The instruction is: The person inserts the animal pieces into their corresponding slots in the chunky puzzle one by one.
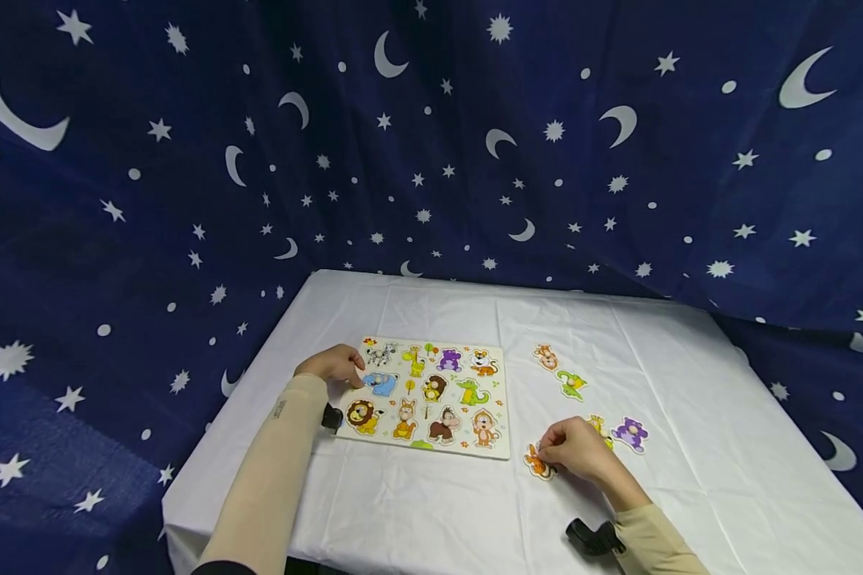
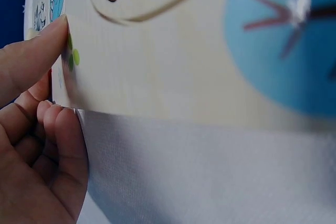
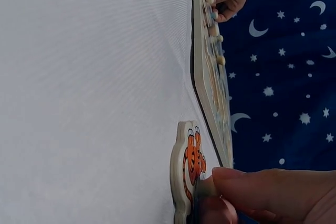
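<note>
At the puzzle board's (image 1: 499, 382) four o'clock, head view, your right hand (image 1: 578, 449) pinches the tiger piece (image 1: 535, 459); a careless swing could brush the giraffe piece (image 1: 603, 430). Left-wrist view: your left hand (image 2: 50, 124) pinches the board's edge; tugging could skew it. Right-wrist view: loosening that fingertip grip could drop the tiger piece.

The left grip (image 2: 37, 140) pinches the board's (image 2: 147, 72) edge.

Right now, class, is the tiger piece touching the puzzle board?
Apart: the head view shows white tablecloth between the tiger piece and the puzzle board.
</note>
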A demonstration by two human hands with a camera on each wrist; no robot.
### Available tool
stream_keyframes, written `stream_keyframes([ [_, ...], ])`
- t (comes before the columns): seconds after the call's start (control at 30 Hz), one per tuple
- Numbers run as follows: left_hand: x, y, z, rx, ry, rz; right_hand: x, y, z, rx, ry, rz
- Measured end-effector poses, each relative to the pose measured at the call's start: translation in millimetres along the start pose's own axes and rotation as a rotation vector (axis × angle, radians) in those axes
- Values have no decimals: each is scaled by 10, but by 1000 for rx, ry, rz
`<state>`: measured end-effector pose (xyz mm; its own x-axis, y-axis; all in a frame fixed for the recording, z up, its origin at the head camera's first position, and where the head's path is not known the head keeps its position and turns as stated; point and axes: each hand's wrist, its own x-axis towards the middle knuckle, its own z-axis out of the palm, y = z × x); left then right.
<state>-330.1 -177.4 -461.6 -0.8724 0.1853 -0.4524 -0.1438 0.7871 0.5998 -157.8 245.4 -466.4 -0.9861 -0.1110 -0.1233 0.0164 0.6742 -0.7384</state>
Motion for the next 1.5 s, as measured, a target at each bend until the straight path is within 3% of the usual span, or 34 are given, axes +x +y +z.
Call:
stream_keyframes([
  [0.27, -42, 55, -46, 0, -13, 34, -2, -25, 1, -34, 61, 27],
  [0.67, -25, 12, -15, -4, 14, 5, -26, -61, 51, -121, 135, 77],
  [0.97, -20, 2, 17, -27, 14, -13, -49, -31, 94, -98, 154, 83],
  [1.5, 2, -27, 9, -15, 7, 23, -45, -36, 113, -94, 164, 81],
])
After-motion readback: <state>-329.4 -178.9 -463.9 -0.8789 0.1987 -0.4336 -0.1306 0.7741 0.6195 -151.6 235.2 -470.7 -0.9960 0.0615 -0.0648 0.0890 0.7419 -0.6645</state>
